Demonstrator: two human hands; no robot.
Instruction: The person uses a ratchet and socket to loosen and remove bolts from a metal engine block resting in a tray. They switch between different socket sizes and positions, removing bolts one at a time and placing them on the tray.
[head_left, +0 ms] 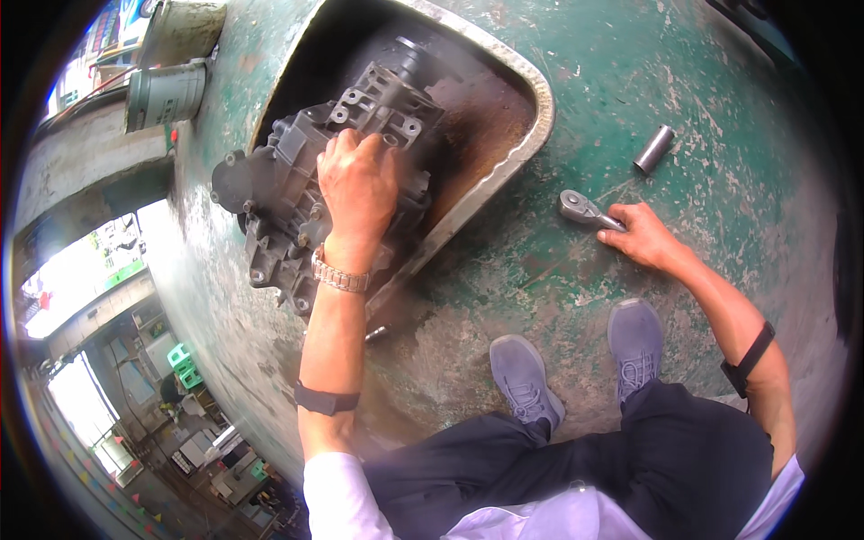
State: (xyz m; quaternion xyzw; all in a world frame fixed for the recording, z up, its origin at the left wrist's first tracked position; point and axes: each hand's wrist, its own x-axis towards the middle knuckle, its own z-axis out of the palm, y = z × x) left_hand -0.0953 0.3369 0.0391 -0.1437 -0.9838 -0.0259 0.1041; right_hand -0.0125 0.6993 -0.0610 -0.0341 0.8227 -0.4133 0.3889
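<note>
A dark, grimy gearbox (288, 153) lies in a large rust-stained metal tray (536, 117), with part of its casing reaching over the near-left rim. On top of the casing, my left hand (358, 180) grips it with bent fingers; the fingertips are partly hidden. To the right, my right hand (641, 236) is closed around the handle of a ratchet wrench (580, 208), its round head pointing left, low over the floor. A long silver socket (653, 150) lies on the floor beyond the wrench, apart from it.
My shoes (526, 378) stand on the worn green floor (468, 297) near the tray. A small metal rod (375, 333) lies by my left forearm. Two buckets (165, 95) stand at the far left. Farther off are green stools (184, 364) and cluttered benches.
</note>
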